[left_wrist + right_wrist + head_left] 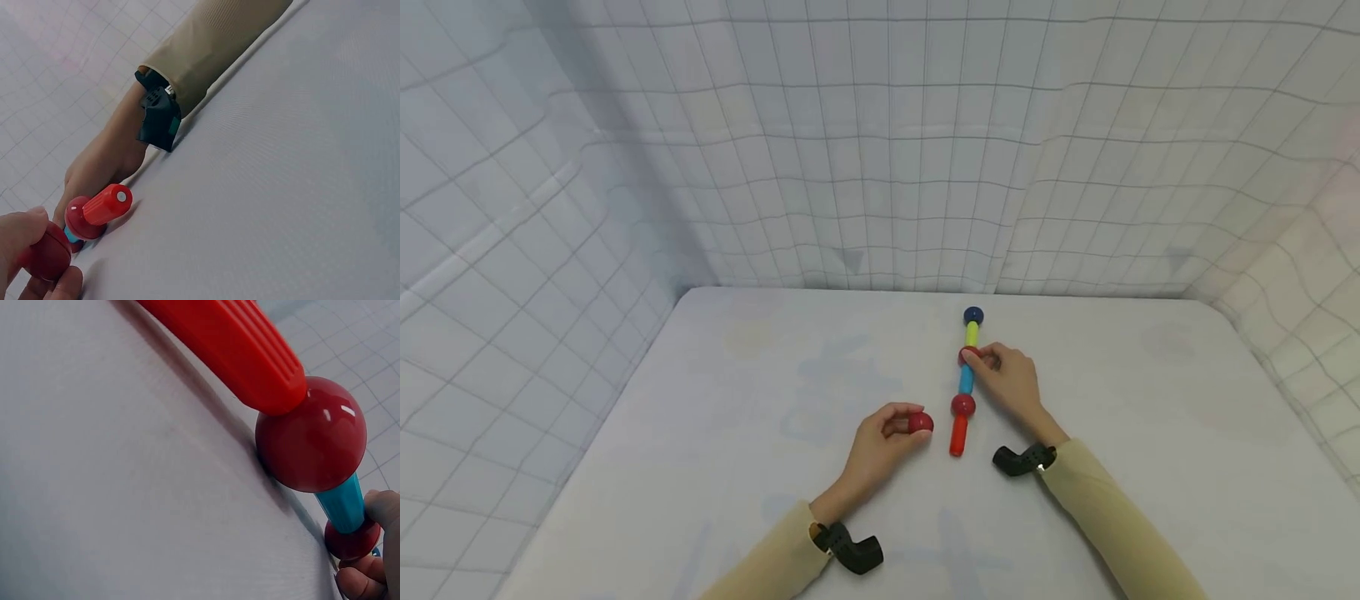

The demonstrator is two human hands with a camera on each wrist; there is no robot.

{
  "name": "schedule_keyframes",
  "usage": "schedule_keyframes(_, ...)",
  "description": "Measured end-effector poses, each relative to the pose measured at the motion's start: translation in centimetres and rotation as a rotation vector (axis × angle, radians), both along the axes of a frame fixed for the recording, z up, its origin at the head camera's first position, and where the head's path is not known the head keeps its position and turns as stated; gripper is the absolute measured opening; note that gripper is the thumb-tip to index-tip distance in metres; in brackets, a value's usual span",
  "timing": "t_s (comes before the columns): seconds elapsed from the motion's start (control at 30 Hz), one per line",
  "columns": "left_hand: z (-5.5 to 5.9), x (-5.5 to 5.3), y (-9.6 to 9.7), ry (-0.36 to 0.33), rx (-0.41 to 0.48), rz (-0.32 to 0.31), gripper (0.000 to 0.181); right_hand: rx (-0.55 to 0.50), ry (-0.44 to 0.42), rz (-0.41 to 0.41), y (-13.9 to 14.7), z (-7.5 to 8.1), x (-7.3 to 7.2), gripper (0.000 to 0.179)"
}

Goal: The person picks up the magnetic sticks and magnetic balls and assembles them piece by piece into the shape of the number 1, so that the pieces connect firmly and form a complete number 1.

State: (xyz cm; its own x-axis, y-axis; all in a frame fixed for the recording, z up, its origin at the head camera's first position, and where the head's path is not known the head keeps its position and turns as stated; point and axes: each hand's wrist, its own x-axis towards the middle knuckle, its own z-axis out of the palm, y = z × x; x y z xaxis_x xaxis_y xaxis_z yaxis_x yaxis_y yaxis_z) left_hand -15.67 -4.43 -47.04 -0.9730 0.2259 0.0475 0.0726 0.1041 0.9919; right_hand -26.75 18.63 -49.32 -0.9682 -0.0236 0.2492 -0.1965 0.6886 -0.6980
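A straight chain of balls and rods lies on the white table. From its far end come a dark blue ball, a yellow-green rod, a red ball, a blue rod, another red ball and a red rod with a free near end. My right hand pinches the chain's farther red ball between thumb and fingers. Left of the chain, my left hand holds a separate red ball by thumb and fingertips, close to the red rod but apart from it.
The white tabletop spreads around both hands. A white curtain with a dark grid hangs behind the table and along both sides. Each wrist wears a black strapped device, such as the right one.
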Motion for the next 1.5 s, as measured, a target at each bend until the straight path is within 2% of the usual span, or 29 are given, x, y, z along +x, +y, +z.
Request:
schedule_keyframes(0.07, 1.0, 0.6, 0.1, 0.003, -0.006, 0.006, 0.037, 0.016, -0.003, 0.002, -0.1, 0.1, 0.1, 0.047)
schedule_keyframes(0.27, 1.2, 0.7, 0.1, 0.038, -0.028, 0.029, 0.037, 0.053, -0.021, 0.010, -0.1, 0.6, 0.3, 0.048)
schedule_keyframes(0.43, 1.3, 0.6, 0.1, 0.025, -0.029, 0.042, 0.034, 0.076, -0.072, 0.018, 0.1, 1.0, 1.1, 0.050)
schedule_keyframes(0.8, 0.9, 0.4, 0.2, -0.019, 0.013, 0.063, 0.034, 0.036, -0.246, 0.041, 0.7, 2.0, 5.3, 0.056)
schedule_keyframes(1.03, 0.9, 0.2, 0.0, -0.038, 0.065, 0.061, 0.032, 0.003, -0.370, 0.131, 0.2, 2.3, 7.6, 0.045)
schedule_keyframes(1.17, 0.9, 0.2, 0.0, -0.047, 0.090, 0.063, 0.032, -0.014, -0.405, 0.169, -0.6, 2.3, 8.5, 0.042)
schedule_keyframes(1.33, 0.9, 0.2, 0.0, -0.035, 0.096, 0.086, 0.031, -0.010, -0.426, 0.151, -1.7, 2.5, 9.0, 0.044)
schedule_keyframes(1.5, 0.9, 0.2, 0.0, -0.028, 0.090, 0.102, 0.031, 0.039, -0.403, 0.124, -2.3, 2.6, 8.9, 0.044)
